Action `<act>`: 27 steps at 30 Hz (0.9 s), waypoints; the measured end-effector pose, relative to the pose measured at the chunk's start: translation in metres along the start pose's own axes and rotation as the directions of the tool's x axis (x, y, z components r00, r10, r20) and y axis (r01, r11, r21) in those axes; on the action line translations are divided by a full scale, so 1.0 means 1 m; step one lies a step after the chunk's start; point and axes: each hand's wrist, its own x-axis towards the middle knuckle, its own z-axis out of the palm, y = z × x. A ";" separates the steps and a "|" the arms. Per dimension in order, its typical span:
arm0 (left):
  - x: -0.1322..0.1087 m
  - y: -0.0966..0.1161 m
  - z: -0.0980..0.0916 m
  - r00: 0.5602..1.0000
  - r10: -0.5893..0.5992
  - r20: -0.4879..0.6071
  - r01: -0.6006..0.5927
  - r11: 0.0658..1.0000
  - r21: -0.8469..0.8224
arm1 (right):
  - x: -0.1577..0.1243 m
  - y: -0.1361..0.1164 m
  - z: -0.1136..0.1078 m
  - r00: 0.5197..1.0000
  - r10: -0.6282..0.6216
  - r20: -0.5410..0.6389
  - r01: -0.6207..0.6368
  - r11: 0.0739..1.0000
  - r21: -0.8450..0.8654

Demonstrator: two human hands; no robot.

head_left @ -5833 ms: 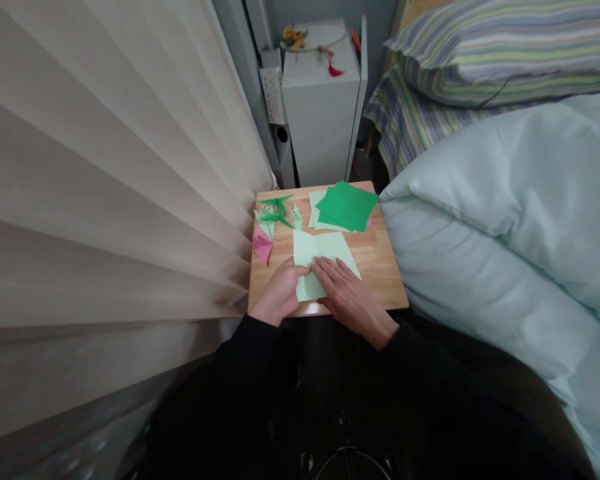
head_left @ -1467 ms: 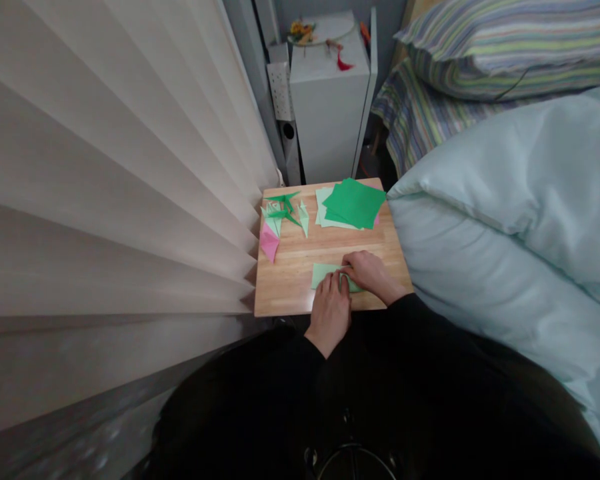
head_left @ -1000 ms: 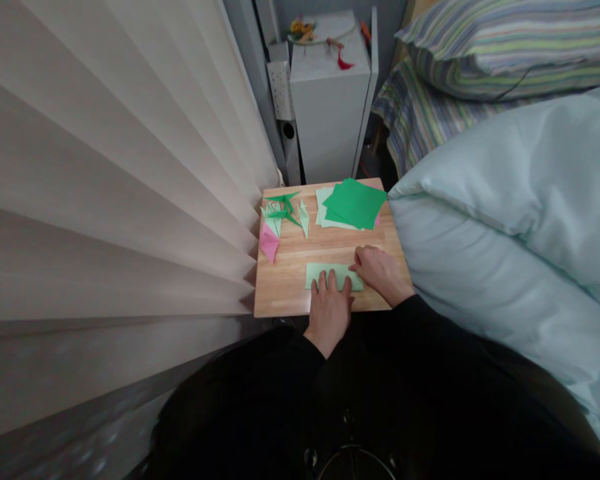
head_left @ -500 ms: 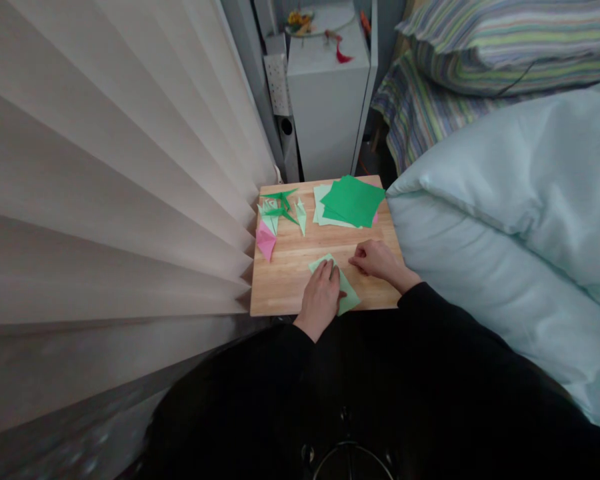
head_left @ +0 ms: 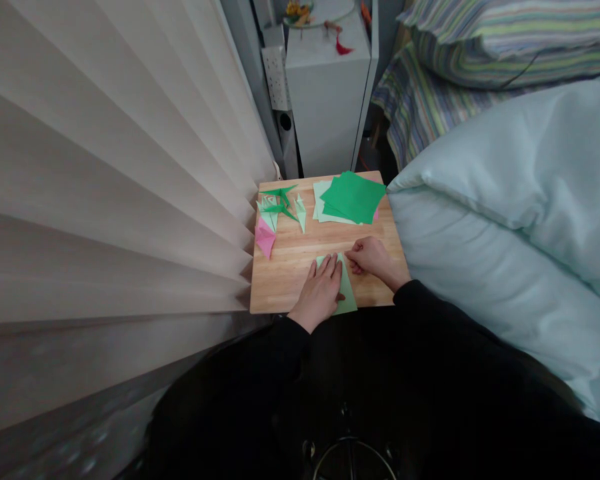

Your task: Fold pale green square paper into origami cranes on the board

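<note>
A light green sheet of origami paper (head_left: 349, 300) lies near the front edge of the small wooden table (head_left: 290, 287). My left hand (head_left: 321, 287) rests flat on it, fingers stretched out, covering much of its left and middle. Beside the paper's upper right corner is my right hand (head_left: 369, 257), its fingers curled in and the fingertips close to the edge. Nothing shows between those fingers. Whether they touch the paper, I cannot tell.
Green paper sheets (head_left: 355, 198) overlap light green ones (head_left: 318, 193) at the back right. Folded green (head_left: 279, 200), pale green (head_left: 301, 213) and pink (head_left: 265, 237) pieces sit at the back left. A curtain (head_left: 180, 233) borders the left, a duvet (head_left: 480, 200) the right, a white cabinet (head_left: 327, 100) the back.
The light green paper has turned, so its upper edge now lies more level. My right hand has moved slightly left, closer to the paper. My left hand still lies on it.
</note>
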 end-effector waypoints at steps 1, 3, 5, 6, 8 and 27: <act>0.000 0.000 0.000 1.000 0.001 0.004 -0.001 1.000 0.002 | -0.001 -0.001 0.000 1.000 0.003 0.004 -0.003 1.000 0.017; 0.000 0.001 -0.001 1.000 0.000 0.011 0.000 1.000 0.003 | -0.002 -0.002 0.000 1.000 0.009 0.011 -0.009 0.999 0.041; 0.000 0.001 -0.001 1.000 0.001 0.015 -0.001 1.000 0.003 | -0.002 -0.003 0.000 1.000 0.014 0.015 -0.015 0.998 0.056; 0.000 0.001 -0.001 1.000 0.002 0.018 -0.002 1.000 0.004 | -0.003 -0.003 0.000 1.000 0.016 0.015 -0.017 0.998 0.060; 0.000 0.001 -0.001 1.000 0.003 0.024 -0.003 1.000 0.007 | -0.002 -0.004 -0.001 1.000 0.019 0.016 -0.021 0.997 0.069; 0.000 0.003 -0.002 0.998 0.008 0.059 -0.012 0.997 0.074 | 0.004 0.001 0.003 0.998 0.056 0.003 -0.056 0.992 0.112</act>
